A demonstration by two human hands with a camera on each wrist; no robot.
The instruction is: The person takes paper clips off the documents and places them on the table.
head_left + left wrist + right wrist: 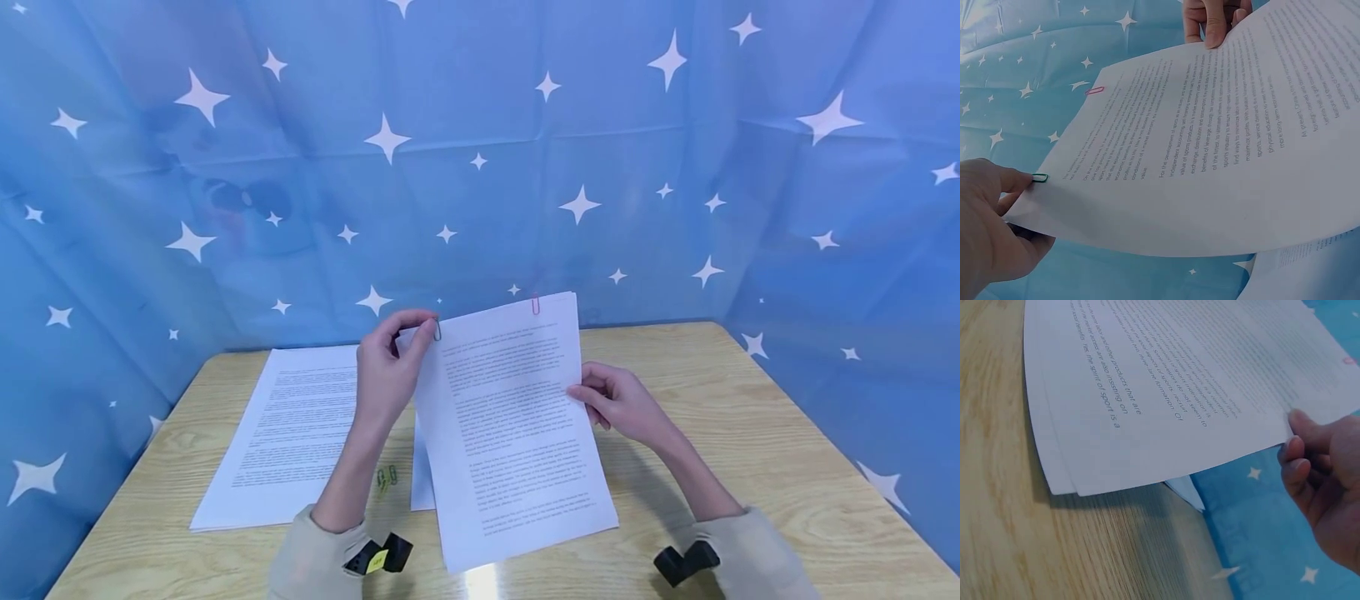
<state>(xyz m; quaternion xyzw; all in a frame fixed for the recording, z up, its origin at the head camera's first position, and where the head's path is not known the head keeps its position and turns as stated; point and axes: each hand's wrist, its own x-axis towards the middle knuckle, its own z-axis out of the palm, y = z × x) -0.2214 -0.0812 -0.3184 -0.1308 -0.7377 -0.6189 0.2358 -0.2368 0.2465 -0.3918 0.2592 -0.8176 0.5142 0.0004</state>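
A few printed sheets of paper (517, 433) are held up together over the table, tilted, text facing me. My left hand (392, 367) pinches their top left corner, thumb and fingertips right at a green paper clip (1039, 178) on the top edge. Further right on that edge sits a pink paper clip (536, 305). Between thumb and curled fingers, my right hand (618, 400) grips the right edge of the sheets. In the right wrist view the lower corners of two sheets (1079, 481) lie slightly offset.
On the wooden table (750, 433), a stack of printed paper (285, 433) lies at the left. Several green and yellow paper clips (387, 477) lie beside it. Another white sheet (422, 475) shows behind the held ones. A blue star-patterned curtain (480, 183) surrounds the table's back and sides.
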